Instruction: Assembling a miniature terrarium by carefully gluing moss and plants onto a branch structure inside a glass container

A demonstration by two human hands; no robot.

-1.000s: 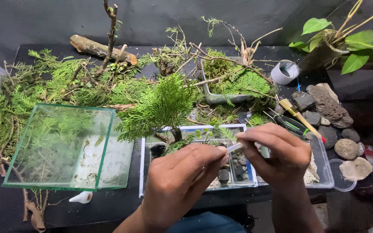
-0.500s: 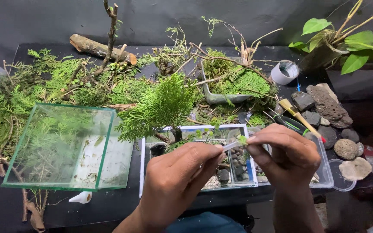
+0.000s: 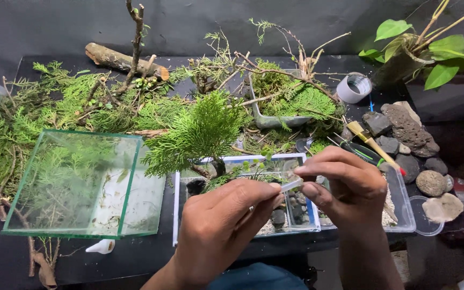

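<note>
soft, even light from above; dark backdrop, faint shadows, mild glare on the glass tank (image 3: 76,182), sharp focus throughout.

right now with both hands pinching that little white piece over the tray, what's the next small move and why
Probably keep the small white piece low over the clear tray while working it. The left hand and right hand both pinch it at the fingertips, directly above the tray's dark pebbles, so anything that slips would likely land inside, not among the greenery.
</note>
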